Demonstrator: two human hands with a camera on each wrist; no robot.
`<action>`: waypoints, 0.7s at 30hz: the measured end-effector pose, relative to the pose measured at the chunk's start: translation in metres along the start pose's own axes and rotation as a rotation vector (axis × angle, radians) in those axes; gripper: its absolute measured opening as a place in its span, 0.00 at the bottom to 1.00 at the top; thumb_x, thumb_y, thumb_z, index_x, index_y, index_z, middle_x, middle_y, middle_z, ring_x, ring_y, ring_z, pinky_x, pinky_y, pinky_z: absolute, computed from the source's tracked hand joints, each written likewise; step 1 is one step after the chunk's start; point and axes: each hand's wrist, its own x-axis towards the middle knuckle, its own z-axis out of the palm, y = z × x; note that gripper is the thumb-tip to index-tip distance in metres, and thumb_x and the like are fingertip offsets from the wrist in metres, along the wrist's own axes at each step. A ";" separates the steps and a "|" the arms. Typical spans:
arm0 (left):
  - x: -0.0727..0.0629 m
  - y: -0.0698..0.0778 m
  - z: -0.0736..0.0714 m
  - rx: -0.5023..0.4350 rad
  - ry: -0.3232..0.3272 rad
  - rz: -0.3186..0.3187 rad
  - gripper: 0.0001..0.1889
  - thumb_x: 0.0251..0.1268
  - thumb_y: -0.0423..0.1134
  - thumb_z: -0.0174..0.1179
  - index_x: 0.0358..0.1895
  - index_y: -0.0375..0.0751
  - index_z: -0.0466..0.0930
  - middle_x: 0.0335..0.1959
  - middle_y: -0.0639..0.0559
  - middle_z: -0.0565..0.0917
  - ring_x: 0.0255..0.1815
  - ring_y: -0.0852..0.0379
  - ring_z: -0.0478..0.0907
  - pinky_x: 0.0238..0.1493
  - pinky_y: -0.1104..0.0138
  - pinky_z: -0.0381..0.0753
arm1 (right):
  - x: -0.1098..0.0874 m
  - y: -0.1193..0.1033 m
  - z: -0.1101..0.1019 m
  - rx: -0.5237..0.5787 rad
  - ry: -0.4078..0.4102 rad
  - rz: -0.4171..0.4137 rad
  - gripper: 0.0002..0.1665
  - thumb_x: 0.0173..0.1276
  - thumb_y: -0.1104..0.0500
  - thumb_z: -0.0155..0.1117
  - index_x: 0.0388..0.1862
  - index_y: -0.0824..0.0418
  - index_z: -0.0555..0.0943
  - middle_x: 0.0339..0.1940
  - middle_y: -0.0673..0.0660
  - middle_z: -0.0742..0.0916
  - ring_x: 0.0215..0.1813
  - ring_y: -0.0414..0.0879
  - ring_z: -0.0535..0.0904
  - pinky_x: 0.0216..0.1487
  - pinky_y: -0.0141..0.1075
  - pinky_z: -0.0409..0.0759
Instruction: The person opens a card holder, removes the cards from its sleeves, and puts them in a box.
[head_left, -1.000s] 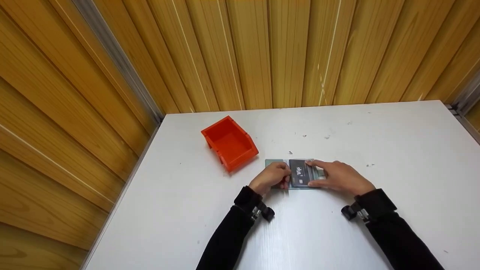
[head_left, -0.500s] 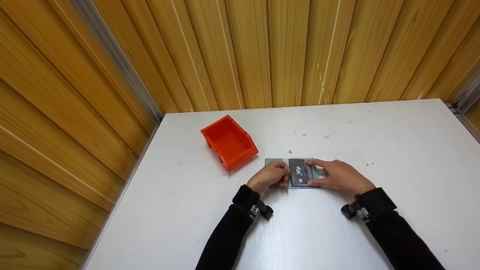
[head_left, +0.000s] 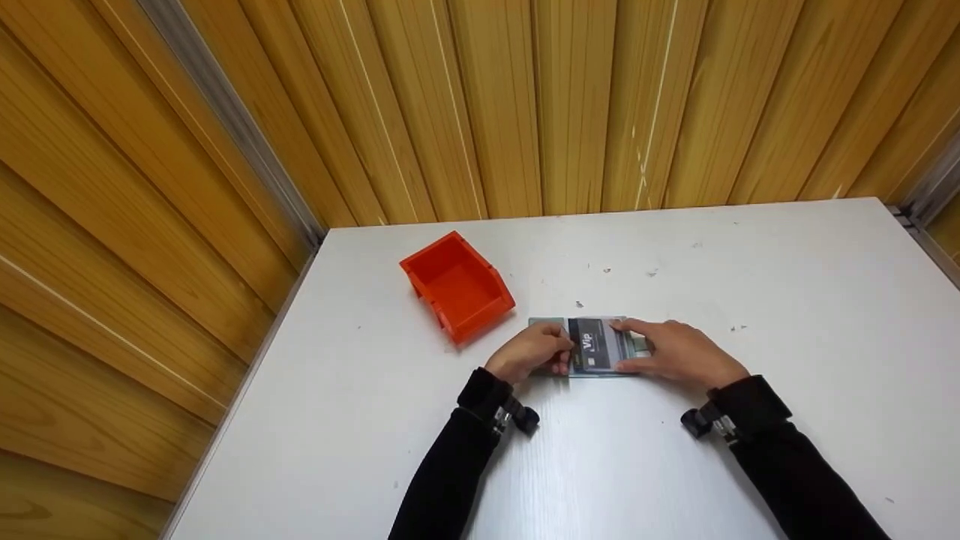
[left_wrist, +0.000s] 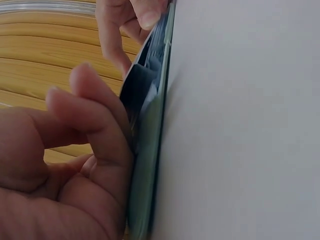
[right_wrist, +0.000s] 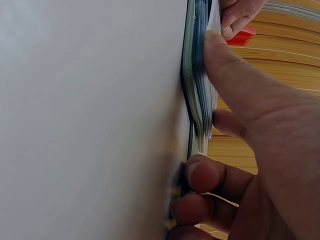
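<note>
A green card holder (head_left: 546, 324) with clear sleeves lies spread on the white table. A dark card marked "Vip" (head_left: 589, 346) lies over its middle, its right part under a clear sleeve. My left hand (head_left: 529, 351) pinches the card's left edge; in the left wrist view, the curled fingers (left_wrist: 95, 115) are close against the holder. My right hand (head_left: 681, 351) holds the holder's right side, thumb and forefinger at opposite long edges of the sleeves. In the right wrist view, its thumb (right_wrist: 235, 75) lies along the stacked sleeves (right_wrist: 202, 100), the other fingers curled below.
An orange-red open bin (head_left: 459, 289) stands on the white table (head_left: 360, 420), behind and left of the holder. Yellow wood-patterned panels (head_left: 502, 112) rise behind the table and along its left side.
My left hand has moved slightly left, and the Vip card has slid left with it. A pale strip now shows to the right of its dark part. The right hand stays put.
</note>
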 end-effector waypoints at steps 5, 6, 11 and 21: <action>-0.005 0.002 -0.007 0.013 -0.012 -0.008 0.11 0.74 0.29 0.55 0.29 0.41 0.73 0.20 0.52 0.74 0.17 0.60 0.75 0.23 0.74 0.73 | 0.001 0.001 0.002 -0.008 -0.003 0.005 0.47 0.64 0.32 0.71 0.77 0.50 0.72 0.57 0.64 0.87 0.47 0.53 0.78 0.53 0.55 0.78; -0.006 0.003 -0.009 0.015 -0.012 -0.008 0.11 0.74 0.28 0.55 0.29 0.41 0.73 0.19 0.52 0.74 0.17 0.60 0.75 0.23 0.74 0.74 | 0.001 0.002 0.002 -0.009 -0.006 0.007 0.47 0.64 0.31 0.71 0.77 0.49 0.72 0.57 0.64 0.87 0.48 0.54 0.78 0.54 0.55 0.78; -0.014 0.006 -0.020 0.044 -0.009 -0.009 0.11 0.74 0.28 0.54 0.29 0.40 0.73 0.20 0.51 0.75 0.18 0.60 0.74 0.24 0.73 0.75 | 0.002 0.002 0.004 -0.008 -0.020 0.022 0.48 0.62 0.29 0.71 0.77 0.47 0.72 0.55 0.62 0.87 0.49 0.55 0.78 0.54 0.55 0.78; -0.030 0.024 -0.041 0.070 0.042 0.014 0.08 0.77 0.30 0.52 0.35 0.39 0.75 0.23 0.50 0.75 0.21 0.58 0.75 0.30 0.71 0.78 | 0.000 0.000 -0.001 -0.007 -0.020 0.003 0.46 0.64 0.33 0.71 0.77 0.49 0.72 0.41 0.55 0.85 0.42 0.52 0.73 0.46 0.46 0.73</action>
